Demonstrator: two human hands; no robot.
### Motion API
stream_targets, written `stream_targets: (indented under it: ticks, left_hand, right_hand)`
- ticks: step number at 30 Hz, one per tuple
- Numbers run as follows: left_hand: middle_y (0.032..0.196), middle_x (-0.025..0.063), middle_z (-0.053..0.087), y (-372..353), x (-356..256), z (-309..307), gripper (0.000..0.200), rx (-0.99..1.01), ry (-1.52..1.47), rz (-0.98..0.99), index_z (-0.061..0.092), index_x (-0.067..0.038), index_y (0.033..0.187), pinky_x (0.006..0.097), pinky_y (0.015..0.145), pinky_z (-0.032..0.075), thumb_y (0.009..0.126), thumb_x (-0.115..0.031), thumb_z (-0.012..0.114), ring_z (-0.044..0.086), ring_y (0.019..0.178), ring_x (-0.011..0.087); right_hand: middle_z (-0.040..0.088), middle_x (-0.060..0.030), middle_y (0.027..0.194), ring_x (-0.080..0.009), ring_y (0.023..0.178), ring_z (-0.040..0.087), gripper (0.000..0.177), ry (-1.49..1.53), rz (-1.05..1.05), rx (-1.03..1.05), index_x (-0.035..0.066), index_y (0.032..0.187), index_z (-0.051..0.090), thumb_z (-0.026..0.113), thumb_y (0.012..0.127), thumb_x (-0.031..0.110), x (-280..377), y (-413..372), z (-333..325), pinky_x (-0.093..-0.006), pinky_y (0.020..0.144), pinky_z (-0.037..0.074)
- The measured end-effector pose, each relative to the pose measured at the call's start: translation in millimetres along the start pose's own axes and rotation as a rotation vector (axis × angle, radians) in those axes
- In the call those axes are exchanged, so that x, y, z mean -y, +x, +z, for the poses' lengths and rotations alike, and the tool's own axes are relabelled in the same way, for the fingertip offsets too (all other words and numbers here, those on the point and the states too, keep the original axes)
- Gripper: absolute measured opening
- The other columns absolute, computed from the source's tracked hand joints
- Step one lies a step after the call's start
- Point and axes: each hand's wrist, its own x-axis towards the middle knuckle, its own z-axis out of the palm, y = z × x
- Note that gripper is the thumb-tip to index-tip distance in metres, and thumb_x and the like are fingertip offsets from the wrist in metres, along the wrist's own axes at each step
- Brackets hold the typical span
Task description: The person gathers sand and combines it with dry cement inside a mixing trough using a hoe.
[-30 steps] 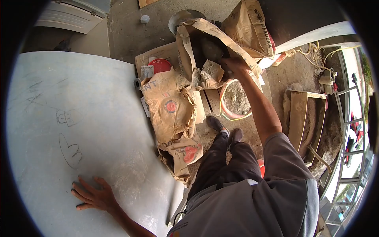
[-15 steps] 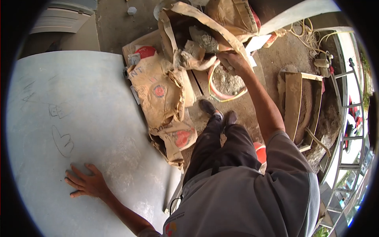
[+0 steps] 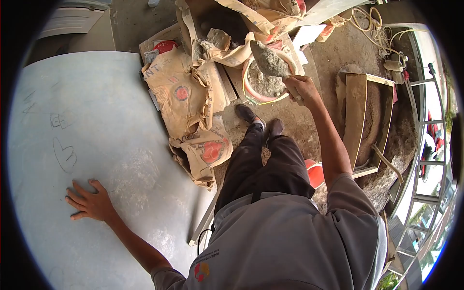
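My right hand (image 3: pixel 303 90) is closed round the handle of a trowel (image 3: pixel 269 59), whose blade carries a heap of grey powdery material. The trowel is over a round bucket (image 3: pixel 245 79) with a pinkish rim, which holds grey, lumpy material. Left of it stands an opened paper sack (image 3: pixel 241 57) with grey lumps inside. My left hand (image 3: pixel 92 200) rests flat with spread fingers on a large pale blue-grey panel (image 3: pixel 121 179) and holds nothing.
Brown paper sacks (image 3: pixel 181 96) lie between the panel and my feet. A wooden box frame (image 3: pixel 355 121) stands on the right, near a coiled hose (image 3: pixel 369 21) and a metal ladder (image 3: pixel 430 162). A red bucket (image 3: pixel 315 175) is beside my leg.
My right hand has come out of the sack toward the right, bringing the loaded trowel over the bucket. The view has shifted slightly; my left hand still lies on the panel.
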Motion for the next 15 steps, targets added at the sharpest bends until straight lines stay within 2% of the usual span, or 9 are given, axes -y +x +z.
stream_targets:
  ticks: [3,9,10,13,14,15]
  left_hand:
    - [0.153,0.0070,0.053,0.1,-0.6,-4.4,0.058,0.006,0.035,0.012,0.068,-0.021,0.139,0.0742,0.120,-0.010,0.095,-0.058,0.060,0.042,0.148,0.0282]
    - [0.153,0.0066,0.053,0.1,-2.2,-13.0,0.061,0.031,0.091,0.028,0.065,-0.021,0.142,0.0770,0.118,-0.007,0.095,-0.059,0.059,0.042,0.148,0.0285]
    - [0.153,0.0069,0.054,0.3,-2.6,-16.9,0.061,0.049,0.109,0.033,0.064,-0.021,0.143,0.0786,0.117,-0.004,0.095,-0.058,0.060,0.043,0.148,0.0288]
    - [0.154,0.0075,0.055,2.2,-4.2,-26.4,0.061,0.087,0.144,0.042,0.062,-0.022,0.145,0.0825,0.114,0.001,0.096,-0.057,0.060,0.045,0.148,0.0296]
    - [0.154,0.0076,0.055,1.7,-3.5,-25.3,0.061,0.089,0.148,0.046,0.062,-0.022,0.146,0.0832,0.113,0.002,0.096,-0.057,0.060,0.045,0.148,0.0298]
    - [0.154,0.0077,0.054,1.8,-4.5,-25.9,0.061,0.090,0.150,0.047,0.061,-0.022,0.146,0.0839,0.113,0.003,0.096,-0.057,0.060,0.045,0.148,0.0300]
  right_hand:
    - [0.064,-0.0044,0.066,-0.0125,0.051,0.060,0.027,-0.033,0.018,-0.064,0.001,0.089,0.076,0.072,0.094,0.028,-36.1,13.2,-7.3,-0.0302,0.046,0.048]
    - [0.066,-0.0054,0.069,-0.0112,0.052,0.062,0.029,-0.376,-0.012,-0.170,0.005,0.088,0.079,0.071,0.090,0.032,-116.1,74.9,-13.3,-0.0317,0.046,0.048]
    - [0.073,-0.0163,0.073,-0.0267,0.065,0.074,0.039,-0.505,-0.009,-0.210,0.007,0.089,0.081,0.064,0.091,0.041,-123.2,81.7,-11.7,-0.0411,0.067,0.058]
    - [0.076,-0.0191,0.084,-0.0367,0.083,0.076,0.037,-0.789,-0.158,-0.415,0.009,0.093,0.081,0.061,0.092,0.041,-136.3,94.5,-1.8,-0.0492,0.075,0.059]
    - [0.076,-0.0234,0.097,-0.0445,0.099,0.072,0.037,-0.816,-0.149,-0.402,0.013,0.100,0.080,0.057,0.093,0.040,-139.9,95.2,-2.4,-0.0547,0.089,0.056]
    - [0.076,-0.0236,0.099,-0.0433,0.100,0.073,0.038,-0.851,-0.160,-0.406,0.011,0.100,0.080,0.055,0.094,0.038,-133.3,92.0,0.8,-0.0537,0.090,0.056]
